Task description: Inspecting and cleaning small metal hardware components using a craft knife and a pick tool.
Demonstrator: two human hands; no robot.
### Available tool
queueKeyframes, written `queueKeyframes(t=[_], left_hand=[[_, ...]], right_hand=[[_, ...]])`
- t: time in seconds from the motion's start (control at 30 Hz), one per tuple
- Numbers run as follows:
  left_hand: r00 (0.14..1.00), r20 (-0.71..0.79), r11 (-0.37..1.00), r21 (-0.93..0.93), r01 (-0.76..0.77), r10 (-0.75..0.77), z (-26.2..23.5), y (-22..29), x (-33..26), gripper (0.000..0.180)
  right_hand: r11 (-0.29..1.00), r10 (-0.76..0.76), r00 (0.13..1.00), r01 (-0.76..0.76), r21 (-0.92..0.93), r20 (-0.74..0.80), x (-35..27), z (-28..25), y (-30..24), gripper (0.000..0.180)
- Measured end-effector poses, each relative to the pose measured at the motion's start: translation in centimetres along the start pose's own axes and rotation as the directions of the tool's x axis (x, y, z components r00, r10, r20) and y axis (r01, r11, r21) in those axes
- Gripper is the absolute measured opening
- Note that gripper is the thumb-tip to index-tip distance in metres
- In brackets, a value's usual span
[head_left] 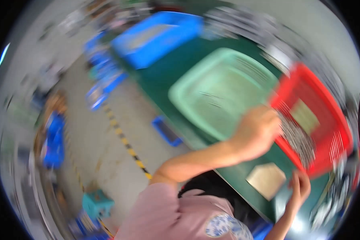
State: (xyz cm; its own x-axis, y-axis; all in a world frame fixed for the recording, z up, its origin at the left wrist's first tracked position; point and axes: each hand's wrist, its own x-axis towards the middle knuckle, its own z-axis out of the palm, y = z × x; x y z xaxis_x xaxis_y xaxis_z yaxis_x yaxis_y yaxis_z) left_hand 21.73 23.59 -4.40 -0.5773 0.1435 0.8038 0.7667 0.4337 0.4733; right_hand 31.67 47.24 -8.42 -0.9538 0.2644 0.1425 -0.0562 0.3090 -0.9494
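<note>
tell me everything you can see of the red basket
The red basket looks like plastic, with slotted walls. It appears tilted on the green table, right of the pale green tub. Thin greyish pieces lie heaped inside, beside a pale yellowish rectangle. The right hand seems to touch its near corner; whether the left hand touches it is unclear.

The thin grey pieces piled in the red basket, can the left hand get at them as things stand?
Probably yes: the left hand is right by the pile of thin grey pieces, and the red basket is open on top; the pale card leaves most uncovered.
</note>
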Motion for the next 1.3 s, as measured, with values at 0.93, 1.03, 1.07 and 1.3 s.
queueKeyframes(t=[0.93,1.03,1.07,1.3], left_hand=[[0.79,0.607,0.969,0.236,-0.077,-0.085,13.9,-2.3,0.4,0.012],[0.813,0.579,0.967,0.237,-0.092,-0.064,13.9,-2.2,0.3,0.011],[0.831,0.549,0.976,0.216,-0.038,-0.089,13.8,-2.0,0.2,0.01],[0.89,0.449,0.997,0.055,0.057,-0.076,14.5,-3.0,-0.2,0.01]], right_hand=[[0.791,-0.314,0.945,0.211,-0.574,-0.086,3.7,0.4,3.3,0.005],[0.795,-0.317,0.945,0.219,-0.566,-0.078,3.5,0.4,3.4,0.004],[0.8,-0.321,0.944,0.227,-0.555,-0.077,3.4,0.3,3.5,0.004],[0.794,-0.348,0.936,0.261,-0.549,-0.058,3.5,1.0,3.5,0.004]])
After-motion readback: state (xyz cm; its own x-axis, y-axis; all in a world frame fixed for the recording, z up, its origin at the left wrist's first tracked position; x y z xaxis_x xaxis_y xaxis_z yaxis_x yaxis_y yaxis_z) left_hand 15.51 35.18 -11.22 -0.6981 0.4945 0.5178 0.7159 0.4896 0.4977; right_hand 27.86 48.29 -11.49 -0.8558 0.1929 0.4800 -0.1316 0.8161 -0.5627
